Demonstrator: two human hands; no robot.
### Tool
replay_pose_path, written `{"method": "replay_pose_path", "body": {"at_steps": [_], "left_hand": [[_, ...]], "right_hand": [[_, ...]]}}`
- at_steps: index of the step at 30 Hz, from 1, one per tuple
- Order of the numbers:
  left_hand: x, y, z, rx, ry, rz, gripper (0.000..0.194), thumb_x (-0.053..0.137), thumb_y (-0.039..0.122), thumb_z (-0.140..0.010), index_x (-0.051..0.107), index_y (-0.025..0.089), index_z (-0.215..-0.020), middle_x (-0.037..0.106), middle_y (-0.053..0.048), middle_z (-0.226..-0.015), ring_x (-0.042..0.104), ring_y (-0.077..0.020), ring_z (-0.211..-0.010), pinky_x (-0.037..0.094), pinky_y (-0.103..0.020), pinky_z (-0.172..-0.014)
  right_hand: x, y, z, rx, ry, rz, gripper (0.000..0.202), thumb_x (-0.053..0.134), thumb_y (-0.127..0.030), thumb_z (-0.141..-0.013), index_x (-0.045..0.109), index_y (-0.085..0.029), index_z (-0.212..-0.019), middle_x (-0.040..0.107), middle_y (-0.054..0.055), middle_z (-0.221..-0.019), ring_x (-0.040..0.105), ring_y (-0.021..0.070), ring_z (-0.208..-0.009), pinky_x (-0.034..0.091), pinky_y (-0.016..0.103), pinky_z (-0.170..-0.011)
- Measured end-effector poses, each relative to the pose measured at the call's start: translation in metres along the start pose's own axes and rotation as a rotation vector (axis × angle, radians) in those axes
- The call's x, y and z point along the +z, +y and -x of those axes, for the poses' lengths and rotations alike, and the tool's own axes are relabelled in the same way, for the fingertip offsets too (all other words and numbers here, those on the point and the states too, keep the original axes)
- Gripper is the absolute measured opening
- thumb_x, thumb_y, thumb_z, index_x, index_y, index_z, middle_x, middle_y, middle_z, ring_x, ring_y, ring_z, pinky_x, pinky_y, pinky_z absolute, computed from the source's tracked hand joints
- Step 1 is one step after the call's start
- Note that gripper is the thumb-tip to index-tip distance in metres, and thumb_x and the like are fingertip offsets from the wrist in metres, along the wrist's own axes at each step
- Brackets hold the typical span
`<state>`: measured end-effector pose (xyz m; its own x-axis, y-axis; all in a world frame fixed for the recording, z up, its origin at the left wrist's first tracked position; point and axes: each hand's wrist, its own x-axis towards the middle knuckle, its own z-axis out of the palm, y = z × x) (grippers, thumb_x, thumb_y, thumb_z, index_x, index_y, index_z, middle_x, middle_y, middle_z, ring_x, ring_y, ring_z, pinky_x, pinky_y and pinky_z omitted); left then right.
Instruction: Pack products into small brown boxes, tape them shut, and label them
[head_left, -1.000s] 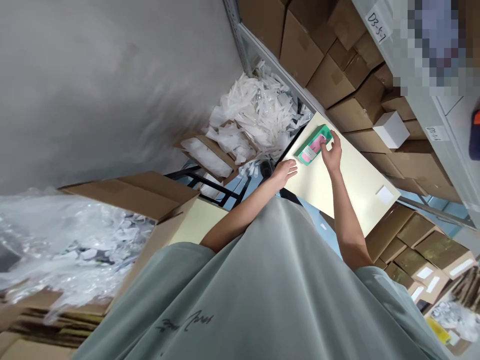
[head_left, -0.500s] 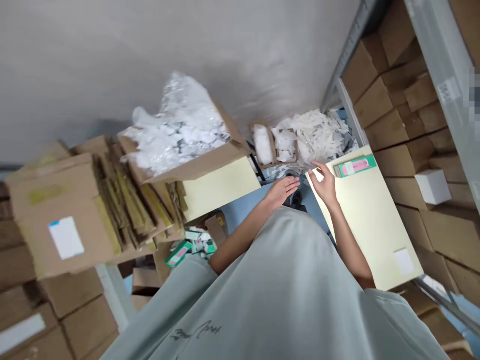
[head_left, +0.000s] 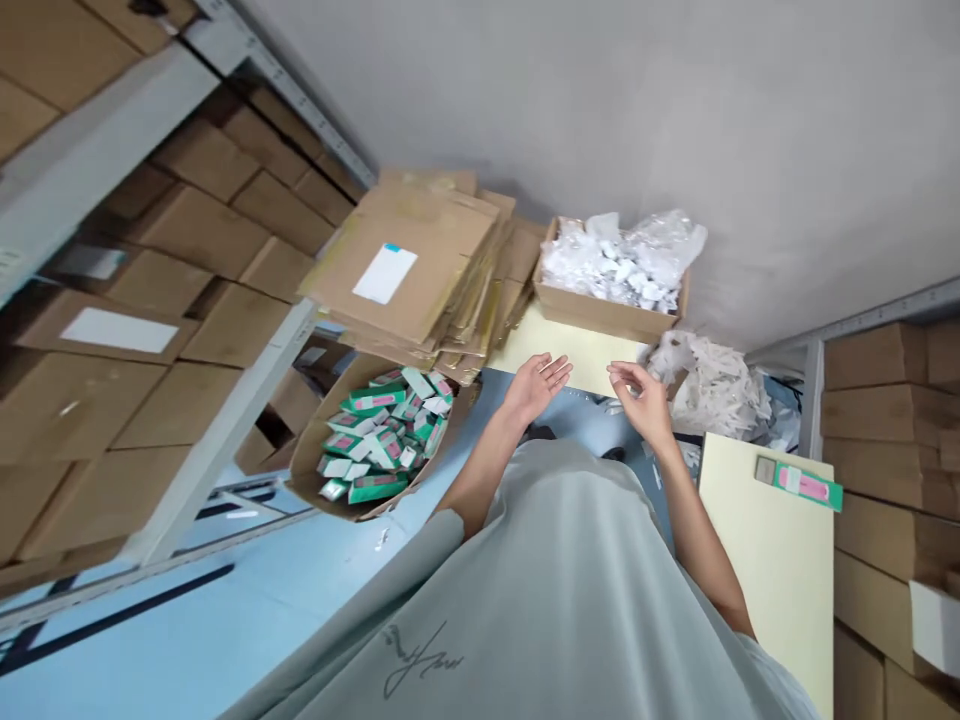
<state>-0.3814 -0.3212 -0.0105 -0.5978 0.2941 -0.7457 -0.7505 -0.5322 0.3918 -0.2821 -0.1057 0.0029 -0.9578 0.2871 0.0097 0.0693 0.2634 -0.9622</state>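
My left hand (head_left: 538,387) hangs palm up in front of my body, fingers spread and holding nothing, near the edge of a pale yellow board (head_left: 574,348). To its right my right hand (head_left: 641,398) is raised with bent fingers apart, nothing between them. On another pale yellow tabletop (head_left: 772,570) at the right lies one green and pink box (head_left: 802,483). At the left, a large open carton (head_left: 306,455) holds several similar green, white and pink boxes (head_left: 379,400). Neither hand touches any object.
Flattened cardboard (head_left: 427,270) is stacked beside an open box (head_left: 607,312) of clear plastic wrapping (head_left: 622,260). A heap of white scraps (head_left: 720,385) lies farther right. Shelves of brown cartons stand at the left (head_left: 202,235) and right (head_left: 874,420), with a grey wall behind.
The view has swung left, bringing the left shelf and the whole carton of green boxes into sight. My hands stay raised and empty, now a little farther apart.
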Motion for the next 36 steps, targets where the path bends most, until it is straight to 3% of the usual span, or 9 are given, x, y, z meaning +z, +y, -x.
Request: {"method": "replay_pose_path", "body": {"at_steps": [4,9,12,15,18,25,31,36], "left_hand": [[-0.064,0.069,0.006,0.050,0.005,0.098,0.011,0.069,0.023,-0.098,0.065,0.022,-0.087,0.084,-0.011,-0.117,0.082,-0.0247,-0.117,0.058,-0.040,-0.119],[-0.157,0.154,0.016,0.150,0.074,0.187,0.007,0.066,0.022,-0.098,0.072,0.020,-0.095,0.085,-0.011,-0.111,0.082,-0.0225,-0.107,0.060,-0.039,-0.116],[-0.196,0.194,0.014,0.196,0.144,0.223,0.008,0.066,0.021,-0.098,0.074,0.019,-0.099,0.083,-0.010,-0.102,0.081,-0.0202,-0.097,0.063,-0.035,-0.108],[-0.213,0.219,0.007,0.186,0.215,0.213,0.007,0.067,0.019,-0.099,0.070,0.020,-0.092,0.077,-0.006,-0.087,0.077,-0.0173,-0.084,0.065,-0.032,-0.099],[-0.216,0.228,0.002,0.170,0.229,0.173,0.010,0.070,0.015,-0.097,0.069,0.020,-0.089,0.071,-0.002,-0.078,0.072,-0.0144,-0.073,0.064,-0.027,-0.091],[-0.219,0.236,0.012,0.175,0.110,0.126,0.008,0.072,0.016,-0.101,0.075,0.017,-0.094,0.079,-0.006,-0.088,0.076,-0.0139,-0.077,0.063,-0.025,-0.086],[-0.223,0.257,0.009,0.256,0.054,0.295,0.007,0.079,0.025,-0.104,0.075,0.021,-0.107,0.084,-0.003,-0.095,0.082,-0.0133,-0.086,0.066,-0.023,-0.092],[-0.233,0.262,0.017,0.318,0.019,0.218,0.030,0.087,0.033,-0.098,0.078,0.021,-0.125,0.088,-0.009,-0.116,0.085,-0.0222,-0.116,0.068,-0.031,-0.104]], "right_hand": [[0.109,-0.027,-0.035,0.000,-0.150,-0.043,0.042,0.074,-0.061,-0.102,0.083,-0.025,-0.121,0.089,0.011,-0.122,0.085,0.0281,-0.114,0.068,0.046,-0.109],[0.259,-0.038,-0.089,0.042,-0.351,-0.080,0.050,0.079,-0.069,-0.095,0.082,-0.023,-0.115,0.089,0.011,-0.113,0.085,0.0277,-0.109,0.069,0.042,-0.105],[0.333,-0.041,-0.113,0.241,-0.452,-0.032,0.049,0.082,-0.071,-0.094,0.079,-0.022,-0.098,0.089,0.011,-0.099,0.085,0.0240,-0.088,0.070,0.035,-0.083],[0.379,-0.046,-0.121,0.517,-0.521,0.025,0.055,0.079,-0.069,-0.100,0.071,-0.020,-0.077,0.083,0.009,-0.076,0.077,0.0183,-0.064,0.063,0.027,-0.061],[0.395,-0.051,-0.116,0.593,-0.450,-0.015,0.059,0.080,-0.069,-0.100,0.067,-0.020,-0.070,0.075,0.005,-0.063,0.069,0.0142,-0.053,0.058,0.025,-0.057],[0.387,-0.081,-0.105,0.388,-0.314,-0.132,0.066,0.087,-0.082,-0.075,0.059,-0.025,-0.063,0.064,-0.003,-0.056,0.063,0.0139,-0.053,0.052,0.027,-0.057],[0.375,-0.132,-0.097,0.130,-0.333,-0.055,0.060,0.079,-0.073,-0.085,0.053,-0.028,-0.056,0.061,-0.001,-0.052,0.065,0.0171,-0.054,0.052,0.030,-0.061],[0.363,-0.156,-0.059,0.038,-0.363,-0.019,0.060,0.075,-0.070,-0.092,0.051,-0.027,-0.059,0.067,0.002,-0.056,0.061,0.0159,-0.053,0.044,0.027,-0.056]]}}
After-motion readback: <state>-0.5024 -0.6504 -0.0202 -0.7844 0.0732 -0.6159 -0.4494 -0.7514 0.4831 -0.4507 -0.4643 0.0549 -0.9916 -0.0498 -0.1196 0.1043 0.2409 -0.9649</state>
